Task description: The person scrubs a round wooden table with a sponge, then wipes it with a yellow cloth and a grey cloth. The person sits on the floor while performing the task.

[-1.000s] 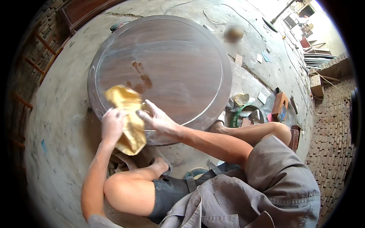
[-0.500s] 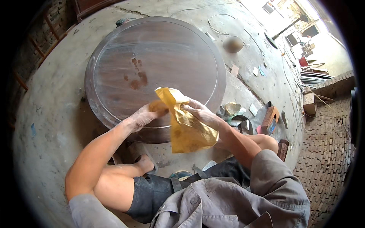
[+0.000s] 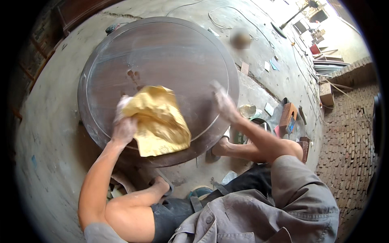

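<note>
My left hand [image 3: 125,123] is closed on the left edge of a creased yellow sheet of sandpaper [image 3: 162,125]. The sheet hangs loosely above the near part of a round, dark brown wooden tabletop [image 3: 170,52], which is dulled by pale dust. Dark smudges like finger marks show on the wood just beyond the sheet, which partly covers them. Apart from the paper, my right hand [image 3: 223,102] is over the right side of the tabletop. Motion blurs its fingers, so their pose is unclear. Pale dust coats both hands.
An orange-brown box [image 3: 287,115], a cut-open container [image 3: 247,110] and other small items lie on the floor by my right knee. A cable [image 3: 231,9] runs over the concrete beyond the table. A brick surface [image 3: 344,154] lies at the right.
My right hand has let go of the sandpaper and moved up and right. My left hand has carried the sheet left, and it is spread wider. The view has shifted slightly.
</note>
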Motion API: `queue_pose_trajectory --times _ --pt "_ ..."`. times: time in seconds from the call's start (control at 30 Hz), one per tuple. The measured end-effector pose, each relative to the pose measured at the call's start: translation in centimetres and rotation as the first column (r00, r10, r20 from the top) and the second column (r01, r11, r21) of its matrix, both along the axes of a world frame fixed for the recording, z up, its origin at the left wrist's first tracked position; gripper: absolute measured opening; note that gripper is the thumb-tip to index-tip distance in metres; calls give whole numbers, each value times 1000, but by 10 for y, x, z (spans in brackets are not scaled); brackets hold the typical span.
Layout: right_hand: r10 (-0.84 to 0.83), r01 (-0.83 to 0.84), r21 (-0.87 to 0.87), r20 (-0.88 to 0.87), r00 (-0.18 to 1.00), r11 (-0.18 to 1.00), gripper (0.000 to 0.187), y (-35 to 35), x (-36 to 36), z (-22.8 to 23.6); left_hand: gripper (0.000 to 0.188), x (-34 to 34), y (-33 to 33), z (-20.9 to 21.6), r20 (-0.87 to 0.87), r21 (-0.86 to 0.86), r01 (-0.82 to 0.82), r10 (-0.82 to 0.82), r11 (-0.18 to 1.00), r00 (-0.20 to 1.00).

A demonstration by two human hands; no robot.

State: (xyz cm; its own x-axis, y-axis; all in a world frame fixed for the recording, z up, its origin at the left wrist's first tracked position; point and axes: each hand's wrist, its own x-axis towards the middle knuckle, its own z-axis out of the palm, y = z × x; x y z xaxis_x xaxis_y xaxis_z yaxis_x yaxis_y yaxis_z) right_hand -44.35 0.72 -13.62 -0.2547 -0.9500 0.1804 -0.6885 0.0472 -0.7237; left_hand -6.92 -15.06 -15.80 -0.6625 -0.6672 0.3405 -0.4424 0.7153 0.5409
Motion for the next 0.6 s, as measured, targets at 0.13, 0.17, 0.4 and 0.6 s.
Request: queue_pose_trajectory --times 0.13,0.17,0.4,0.6 --pt "-299 215 -207 -671 679 954 56 -37 -165 -39 45 47 -18 -42 158 -155 -40 64 987 985" --pt "-340 326 -127 -550 763 937 62 -50 -177 -40 46 50 -16 -39 161 -153 -71 95 986 982" --pt "-237 234 -101 -694 680 967 62 -147 -96 -83 51 27 -10 -33 153 -101 -65 80 993 985" --pt "-29 -69 -157 -550 835 985 65 -185 22 -52 53 45 -13 -34 200 -83 -110 125 990 972"
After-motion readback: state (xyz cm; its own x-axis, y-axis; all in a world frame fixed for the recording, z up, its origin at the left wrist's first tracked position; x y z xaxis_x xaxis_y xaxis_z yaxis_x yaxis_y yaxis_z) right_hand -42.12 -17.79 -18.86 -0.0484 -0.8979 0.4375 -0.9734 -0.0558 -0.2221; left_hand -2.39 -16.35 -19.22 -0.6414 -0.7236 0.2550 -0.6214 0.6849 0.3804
